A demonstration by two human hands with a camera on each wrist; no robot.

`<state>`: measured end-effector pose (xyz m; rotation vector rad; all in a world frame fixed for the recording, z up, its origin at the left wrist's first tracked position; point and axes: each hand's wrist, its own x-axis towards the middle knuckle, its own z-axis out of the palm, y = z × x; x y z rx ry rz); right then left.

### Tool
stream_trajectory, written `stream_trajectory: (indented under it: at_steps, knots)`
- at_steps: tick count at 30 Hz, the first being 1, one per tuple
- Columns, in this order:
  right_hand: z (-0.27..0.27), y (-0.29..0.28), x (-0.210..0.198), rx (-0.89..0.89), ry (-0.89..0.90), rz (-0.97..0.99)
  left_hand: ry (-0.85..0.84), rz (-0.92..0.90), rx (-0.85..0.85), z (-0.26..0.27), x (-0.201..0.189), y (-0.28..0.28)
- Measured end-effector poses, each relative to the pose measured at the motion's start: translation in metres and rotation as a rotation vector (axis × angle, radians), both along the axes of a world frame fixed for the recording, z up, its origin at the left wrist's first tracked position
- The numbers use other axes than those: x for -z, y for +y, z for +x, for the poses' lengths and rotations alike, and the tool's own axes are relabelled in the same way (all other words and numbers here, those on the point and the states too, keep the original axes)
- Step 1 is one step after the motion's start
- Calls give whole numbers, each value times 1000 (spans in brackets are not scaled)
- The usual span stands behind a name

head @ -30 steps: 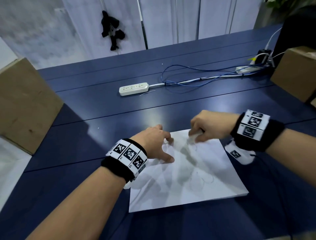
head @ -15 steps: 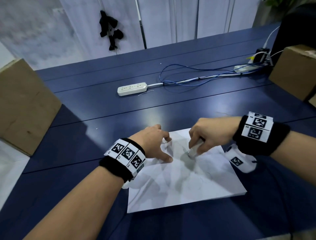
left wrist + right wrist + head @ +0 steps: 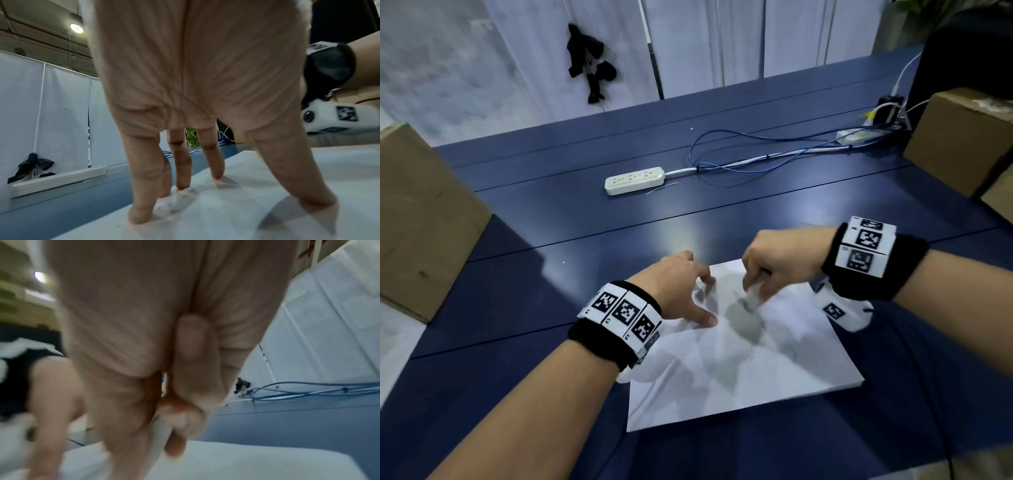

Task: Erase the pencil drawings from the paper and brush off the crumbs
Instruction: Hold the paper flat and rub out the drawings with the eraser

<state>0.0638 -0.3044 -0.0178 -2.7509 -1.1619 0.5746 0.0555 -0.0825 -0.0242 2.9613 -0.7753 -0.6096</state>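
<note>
your left hand (image 3: 681, 291) was spread flat-fingered on the paper (image 3: 739, 370), straight fingertips (image 3: 141, 216) pressing down near the sheet's far-left corner, thumb splayed toward you. left wrist view showed the fingers apart, each tip touching the sheet, little dark specks on the paper by them.

your right hand (image 3: 780, 263) was curled round a white eraser (image 3: 753, 298), pinched between thumb and fingers, its lower end touching the paper just right of your left hand in the far part of the sheet. a grey shadow sat under it. right wrist view was blurred; you could only make out the curled fingers (image 3: 174, 446) around a pale block (image 3: 158, 433) above the white sheet. pencil marks on the paper were too faint and smeared to tell in the head view.

the paper lay on the blue desk (image 3: 551, 308), near edge toward you, slightly rotated. farther back on the desk a white power strip (image 3: 635, 180) lay with its cord running right, next to looped blue cables (image 3: 756, 150). a cardboard box (image 3: 421, 219) stood at the desk's left edge and another cardboard box (image 3: 959, 137) at the right. a black object (image 3: 589, 65) hung on the white panel behind the desk. both wrists had black bands with black-and-white tags.
</note>
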Motion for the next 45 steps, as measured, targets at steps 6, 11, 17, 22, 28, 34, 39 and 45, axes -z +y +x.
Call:
stream_trajectory:
  at_steps: [6,11,17,22,28,34,39,45]
  knots:
    - [18,-11,4,139,-150,39,-1,-5,-9,-1,0,2]
    - [-8,-11,3,1,50,-12,-5,-10,-6,1,2,1]
    - [22,-15,5,175,-197,27,-8,-9,-8,-1,1,1]
    - [-12,-13,1,-3,51,61,-8,-13,-5,2,2,1]
    - [16,-16,1,145,-122,41,-2,-22,-10,1,1,1]
    - [-5,-24,4,78,58,2,4,-14,-18,0,2,2]
    - [13,-22,5,155,-107,32,3,-12,-15,0,1,0]
    - [1,-22,1,104,-9,36,-4,-16,-16,-1,2,1]
